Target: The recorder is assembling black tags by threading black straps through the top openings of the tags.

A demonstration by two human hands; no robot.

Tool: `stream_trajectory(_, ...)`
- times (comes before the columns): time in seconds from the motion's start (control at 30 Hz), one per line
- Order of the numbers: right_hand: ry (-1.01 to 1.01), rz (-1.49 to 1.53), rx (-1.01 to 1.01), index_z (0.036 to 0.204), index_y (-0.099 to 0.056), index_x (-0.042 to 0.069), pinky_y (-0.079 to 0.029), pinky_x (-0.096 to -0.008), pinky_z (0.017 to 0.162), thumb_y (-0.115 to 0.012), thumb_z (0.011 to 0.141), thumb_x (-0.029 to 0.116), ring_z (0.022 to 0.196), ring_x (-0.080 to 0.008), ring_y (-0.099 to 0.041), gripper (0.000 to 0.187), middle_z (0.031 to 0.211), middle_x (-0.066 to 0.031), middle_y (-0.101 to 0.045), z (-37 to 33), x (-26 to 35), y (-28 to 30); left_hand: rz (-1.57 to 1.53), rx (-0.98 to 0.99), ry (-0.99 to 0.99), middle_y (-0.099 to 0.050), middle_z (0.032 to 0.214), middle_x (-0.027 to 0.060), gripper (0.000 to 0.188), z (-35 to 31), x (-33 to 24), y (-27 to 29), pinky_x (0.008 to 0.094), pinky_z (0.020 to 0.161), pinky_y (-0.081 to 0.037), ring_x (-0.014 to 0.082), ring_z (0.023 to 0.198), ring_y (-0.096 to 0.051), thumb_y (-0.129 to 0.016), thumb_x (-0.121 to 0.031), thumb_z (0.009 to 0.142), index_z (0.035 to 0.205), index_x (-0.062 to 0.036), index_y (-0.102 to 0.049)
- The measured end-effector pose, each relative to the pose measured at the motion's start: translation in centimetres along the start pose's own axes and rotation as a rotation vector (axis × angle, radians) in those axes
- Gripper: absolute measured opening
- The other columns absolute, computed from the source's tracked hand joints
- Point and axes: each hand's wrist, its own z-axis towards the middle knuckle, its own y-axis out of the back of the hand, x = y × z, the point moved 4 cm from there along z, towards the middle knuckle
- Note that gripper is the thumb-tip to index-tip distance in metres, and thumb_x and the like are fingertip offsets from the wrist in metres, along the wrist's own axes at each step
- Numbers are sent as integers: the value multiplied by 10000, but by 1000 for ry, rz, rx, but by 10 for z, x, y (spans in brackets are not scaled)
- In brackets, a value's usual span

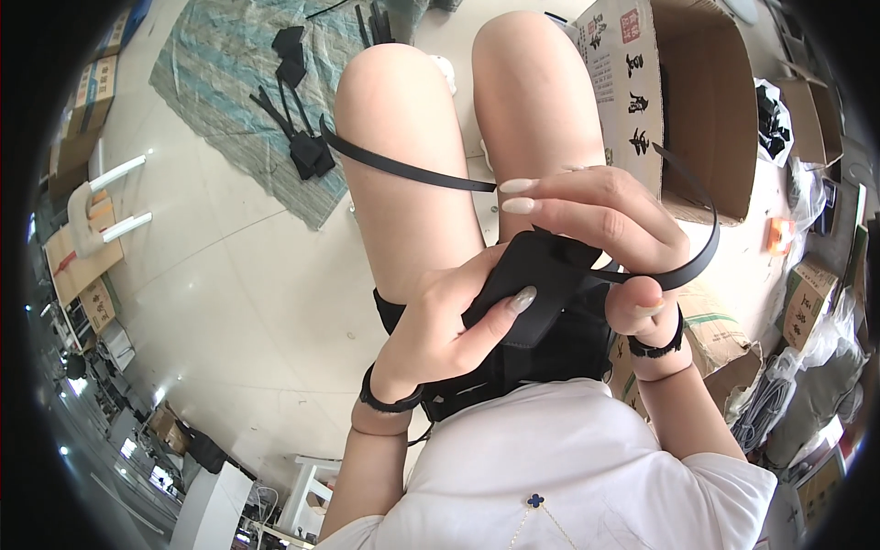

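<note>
Over my lap, my left hand (449, 321) grips a flat black rectangular piece (532, 293), its thumb pressed on the upper face. My right hand (614, 229) is curved above the piece's far right side, with a narrow black strap (403, 170) at its fingers. One length of strap stretches left across my thigh from the fingertips. Another length bends in a loop to the right, passing between thumb and fingers. Where the strap meets the piece is partly hidden by my fingers.
Several similar black strapped pieces (312, 154) lie on a striped blue-green sheet (220, 101) on the floor ahead left. An open cardboard box (706, 110) stands by my right knee. More cartons (720, 321), plastic bags and a coiled grey cable (770, 408) crowd the right.
</note>
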Motion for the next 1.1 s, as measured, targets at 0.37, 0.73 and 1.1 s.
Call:
stream_trajectory(0.37,-510,379,-76,859,-629,-21,-425,-227,543,-408,925,213,576,-110,-535,329,673,-62,-593,-7,-5,0,144,164,-2,-606,735,150,278,1,-6,2,307,591,-468,256,617,-597,-556,-18,784,1058,25,-551)
stream_trajectory(0.73,-510,135,-94,824,-570,-42,-352,-187,497,-428,919,126,530,-65,-428,239,724,-62,-576,-2,-5,-4,108,5,-101,-604,684,94,207,13,-13,-5,257,559,-446,167,581,-571,-651,-101,762,911,31,-593)
stream_trajectory(1.1,-566,478,-86,908,-580,-9,-435,-233,651,-556,856,90,733,-106,-554,114,819,-47,-600,5,-3,-5,-65,-100,-43,-590,606,45,152,20,-7,-4,200,474,-395,53,526,-484,-666,-65,775,853,61,-634)
